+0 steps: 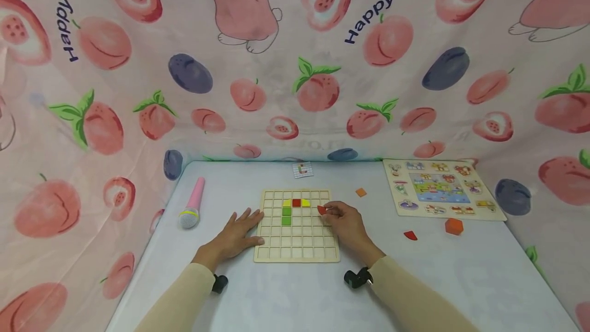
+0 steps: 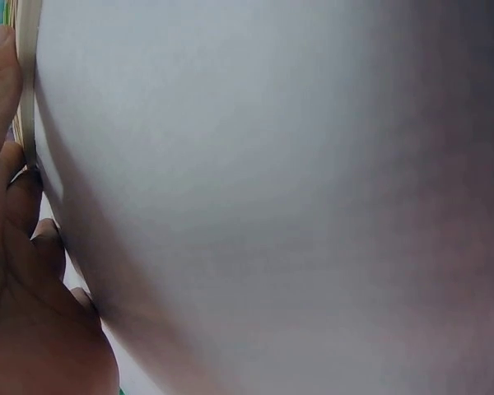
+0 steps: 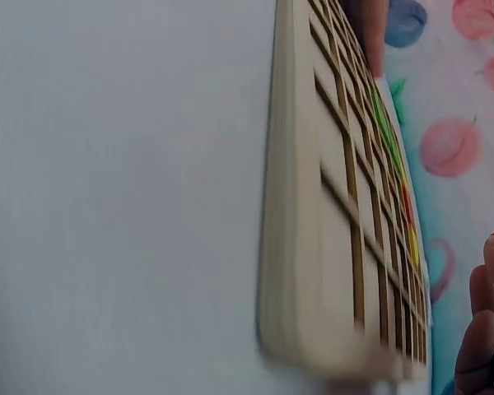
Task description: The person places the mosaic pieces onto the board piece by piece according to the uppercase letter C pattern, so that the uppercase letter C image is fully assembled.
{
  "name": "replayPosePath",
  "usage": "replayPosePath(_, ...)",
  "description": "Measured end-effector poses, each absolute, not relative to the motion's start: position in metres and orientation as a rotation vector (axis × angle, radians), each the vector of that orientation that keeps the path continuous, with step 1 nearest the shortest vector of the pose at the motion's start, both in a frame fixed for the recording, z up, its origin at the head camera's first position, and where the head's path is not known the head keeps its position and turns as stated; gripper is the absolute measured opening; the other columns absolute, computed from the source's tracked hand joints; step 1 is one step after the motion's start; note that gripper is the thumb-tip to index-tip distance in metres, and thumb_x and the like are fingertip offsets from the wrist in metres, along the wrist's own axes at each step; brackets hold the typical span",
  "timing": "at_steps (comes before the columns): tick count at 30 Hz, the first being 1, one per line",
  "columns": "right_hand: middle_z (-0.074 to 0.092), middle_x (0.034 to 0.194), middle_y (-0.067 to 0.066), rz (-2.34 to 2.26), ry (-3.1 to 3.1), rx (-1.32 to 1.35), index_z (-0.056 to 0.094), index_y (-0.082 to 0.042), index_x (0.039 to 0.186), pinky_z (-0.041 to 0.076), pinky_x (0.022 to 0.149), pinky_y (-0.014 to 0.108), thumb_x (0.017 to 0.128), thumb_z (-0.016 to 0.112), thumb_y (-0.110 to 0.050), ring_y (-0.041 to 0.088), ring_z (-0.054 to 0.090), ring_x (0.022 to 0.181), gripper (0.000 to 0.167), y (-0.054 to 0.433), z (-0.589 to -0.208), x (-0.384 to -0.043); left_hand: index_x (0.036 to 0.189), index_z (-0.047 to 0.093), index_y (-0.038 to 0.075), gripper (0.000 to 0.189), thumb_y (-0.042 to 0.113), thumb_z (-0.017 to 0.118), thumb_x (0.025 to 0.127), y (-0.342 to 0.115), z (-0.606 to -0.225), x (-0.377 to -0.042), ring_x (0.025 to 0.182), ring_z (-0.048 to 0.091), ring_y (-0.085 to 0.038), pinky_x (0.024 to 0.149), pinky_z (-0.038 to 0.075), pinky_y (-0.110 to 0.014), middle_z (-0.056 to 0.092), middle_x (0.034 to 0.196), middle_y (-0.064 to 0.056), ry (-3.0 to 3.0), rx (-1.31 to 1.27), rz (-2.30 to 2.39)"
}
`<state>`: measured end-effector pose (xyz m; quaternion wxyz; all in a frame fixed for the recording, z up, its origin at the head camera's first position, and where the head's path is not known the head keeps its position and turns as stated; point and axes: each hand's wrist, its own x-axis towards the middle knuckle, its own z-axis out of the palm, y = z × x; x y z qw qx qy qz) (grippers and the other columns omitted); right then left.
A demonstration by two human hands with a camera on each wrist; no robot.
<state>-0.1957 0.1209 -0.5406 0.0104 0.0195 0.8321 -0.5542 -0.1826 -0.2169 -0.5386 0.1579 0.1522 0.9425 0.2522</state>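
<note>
A wooden grid board [image 1: 301, 243] lies in the middle of the table in the head view. Set in its upper cells are a red square [image 1: 296, 203] between two yellow pieces [image 1: 306, 203], with two green squares [image 1: 287, 216] below and to the left. My left hand [image 1: 236, 234] rests with spread fingers at the board's left edge. Over the right-hand columns, my right hand [image 1: 348, 225] pinches a red fan-shaped piece [image 1: 321, 210] between thumb and fingertips. The right wrist view catches the board's thick rim [image 3: 290, 206] from the side.
Right of the board lie another red fan-shaped piece [image 1: 411, 235], an orange block [image 1: 454, 226] and a small orange square [image 1: 361, 192]. A picture puzzle board [image 1: 401, 204] is at the back right. Behind the grid sits a small pattern card [image 1: 302, 170]; a pink toy microphone [image 1: 195, 196] is left.
</note>
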Motion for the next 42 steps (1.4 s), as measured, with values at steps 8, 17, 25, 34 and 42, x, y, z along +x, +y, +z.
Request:
replayPosePath(8, 0.072, 0.097, -0.001, -1.668, 2.599, -0.112, 0.076, -0.014, 0.115, 0.054, 0.071, 0.019, 0.095, 0.078, -0.010, 0.014, 0.062, 0.088, 0.021, 0.077, -0.542, -0.184, 0.166, 0.034, 0.016, 0.083, 0.046, 0.072, 0.099, -0.217, -0.538, -0.184, 0.166, 0.009, -0.028, 0.135, -0.004, -0.053, 0.028, 0.175, -0.002, 2.691, 0.433, 0.724)
replayPosePath(17, 0.069, 0.087, -0.007, -1.490, 2.688, -0.270, 0.077, -0.017, 0.108, 0.051, 0.067, 0.021, 0.096, 0.079, -0.021, 0.008, 0.059, 0.077, 0.013, 0.047, -0.547, -0.181, 0.167, 0.034, 0.018, 0.083, 0.048, 0.071, 0.098, -0.218, -0.540, -0.184, 0.166, 0.008, -0.028, 0.135, -0.004, -0.053, 0.027, 0.175, -0.001, 2.689, 0.424, 0.725)
replayPosePath(25, 0.071, 0.083, -0.011, -1.256, 2.854, -0.385, 0.080, -0.017, 0.105, 0.045, 0.084, 0.036, 0.092, 0.082, -0.020, 0.012, 0.061, 0.084, 0.014, 0.040, -0.555, -0.177, 0.167, 0.034, 0.019, 0.084, 0.049, 0.072, 0.098, -0.217, -0.542, -0.184, 0.166, 0.008, -0.027, 0.135, -0.004, -0.052, 0.029, 0.174, -0.001, 2.691, 0.415, 0.728)
replayPosePath(34, 0.068, 0.079, -0.012, -1.181, 2.927, -0.382, 0.082, -0.014, 0.104, 0.040, 0.083, 0.036, 0.087, 0.086, -0.018, 0.010, 0.055, 0.080, 0.018, 0.037, -0.558, -0.177, 0.166, 0.036, 0.019, 0.084, 0.048, 0.073, 0.097, -0.216, -0.541, -0.183, 0.166, 0.009, -0.028, 0.135, -0.004, -0.053, 0.030, 0.174, -0.002, 2.695, 0.410, 0.731)
replayPosePath(42, 0.071, 0.084, -0.009, -1.171, 2.923, -0.352, 0.082, -0.014, 0.108, 0.042, 0.086, 0.038, 0.089, 0.084, -0.017, 0.013, 0.060, 0.085, 0.019, 0.036, -0.556, -0.175, 0.166, 0.035, 0.018, 0.083, 0.047, 0.072, 0.098, -0.215, -0.540, -0.183, 0.166, 0.009, -0.029, 0.135, -0.004, -0.053, 0.029, 0.174, -0.002, 2.692, 0.416, 0.726)
